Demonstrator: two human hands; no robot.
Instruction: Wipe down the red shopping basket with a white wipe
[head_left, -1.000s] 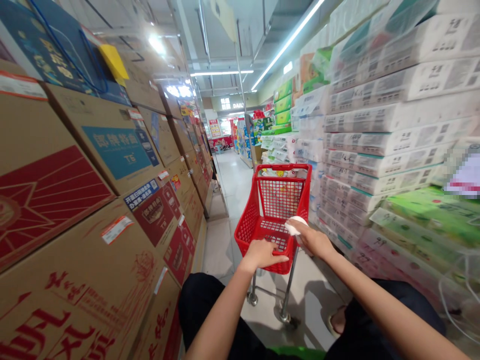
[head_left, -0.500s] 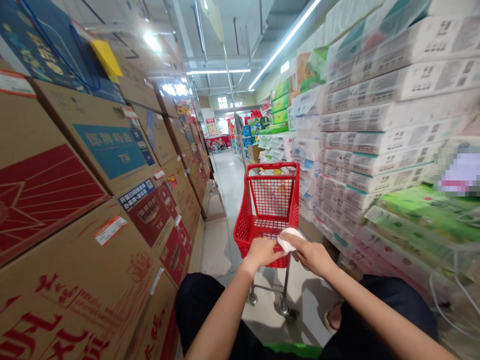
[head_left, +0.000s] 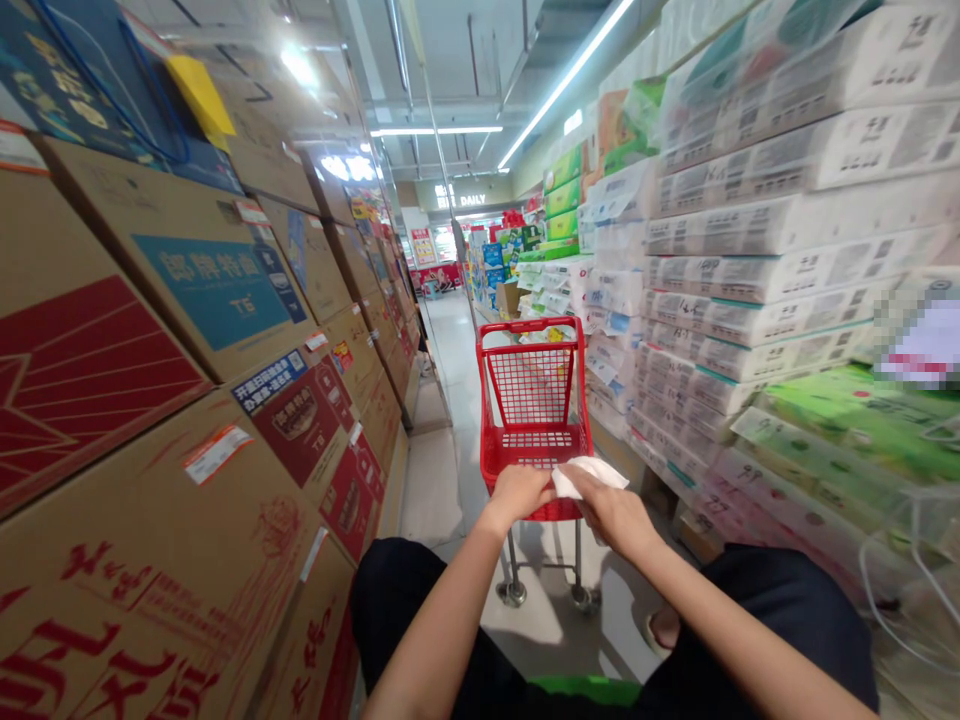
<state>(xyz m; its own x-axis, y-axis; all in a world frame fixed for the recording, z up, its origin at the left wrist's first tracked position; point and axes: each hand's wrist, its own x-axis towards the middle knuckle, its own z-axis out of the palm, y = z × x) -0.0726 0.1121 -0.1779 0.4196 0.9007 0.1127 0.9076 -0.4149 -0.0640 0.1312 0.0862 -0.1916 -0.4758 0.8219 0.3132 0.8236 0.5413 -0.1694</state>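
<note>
A small red plastic shopping cart (head_left: 491, 440) on metal legs stands right in front of my knees. My left hand (head_left: 521, 492) is closed over the near edge of its basket. A white cloth or tissue (head_left: 609, 474) is pinched in my right hand (head_left: 613, 515), pressed at the basket's near right corner beside my left hand. The cloth's free end sticks out to the right. My fingertips on both hands are partly hidden, and the cart's edge beneath them is covered.
Stacked cardboard boxes (head_left: 217, 300) wall the left side. To the right rise packs of tissue paper (head_left: 720, 230), with green packs (head_left: 825, 420) lower and nearer. An aisle floor (head_left: 450, 330) runs ahead past a thin pole (head_left: 442, 150). A green seat edge (head_left: 585, 688) shows beneath me.
The cart has turned to face me more squarely, its near right corner shifting left and its wheels swinging round. The cloth now spreads farther out to the right of my right hand.
</note>
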